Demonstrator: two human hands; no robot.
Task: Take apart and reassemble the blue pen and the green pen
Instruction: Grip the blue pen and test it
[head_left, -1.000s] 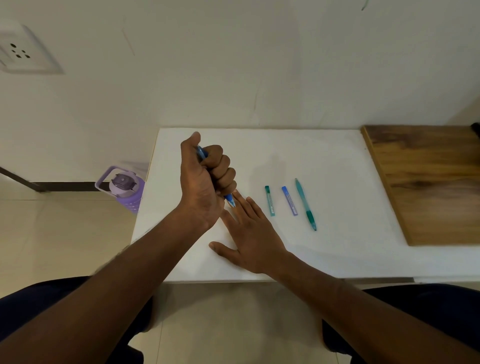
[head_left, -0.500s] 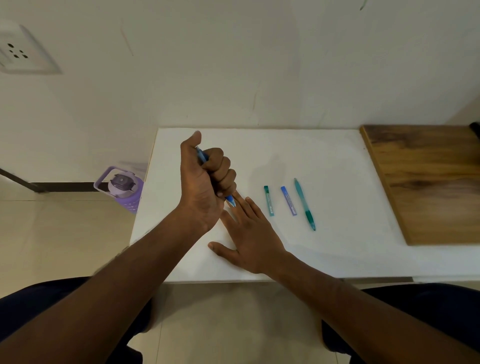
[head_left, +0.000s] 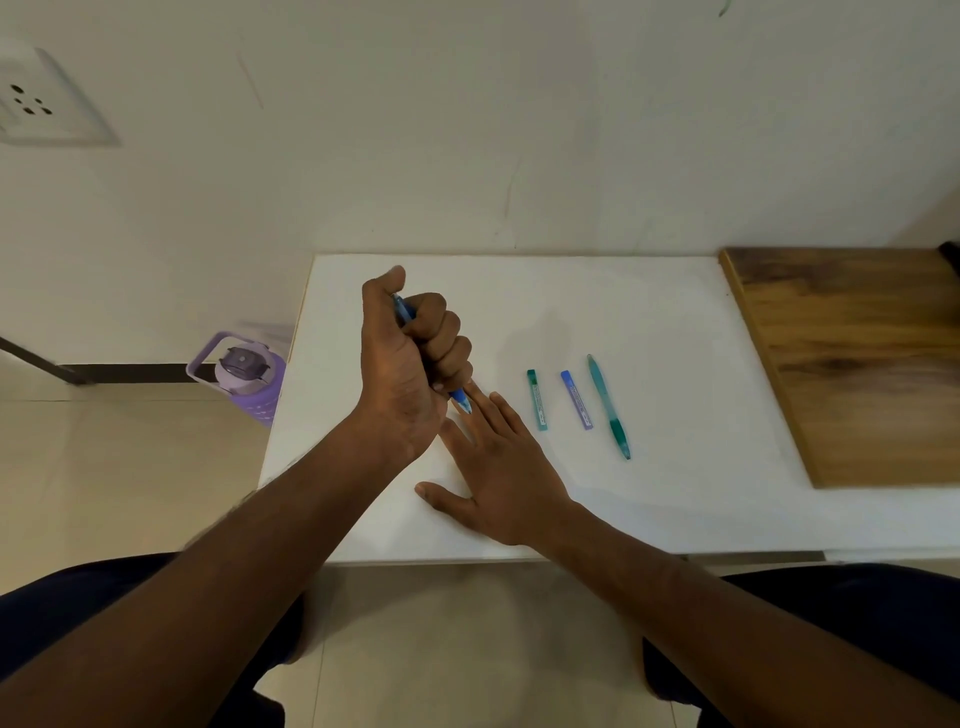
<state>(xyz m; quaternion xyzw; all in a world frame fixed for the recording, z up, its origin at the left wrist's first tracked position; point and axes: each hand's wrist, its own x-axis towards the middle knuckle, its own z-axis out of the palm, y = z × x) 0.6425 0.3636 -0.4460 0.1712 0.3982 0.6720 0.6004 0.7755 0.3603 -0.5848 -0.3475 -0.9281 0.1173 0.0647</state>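
Gripping blue pen (head_left: 460, 400) in left hand (head_left: 402, 374) fist | right hand (head_left: 501, 467) flat, fingers released, on table (head_left: 675, 322)

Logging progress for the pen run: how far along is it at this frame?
Done: nothing clearly; no loose pen parts can be told apart. In hand: the left hand grips the blue pen in a fist, tip down over the right hand, which lies flat on the white table. Left: the green pen lies whole, untouched, beside a green case and a blue case.
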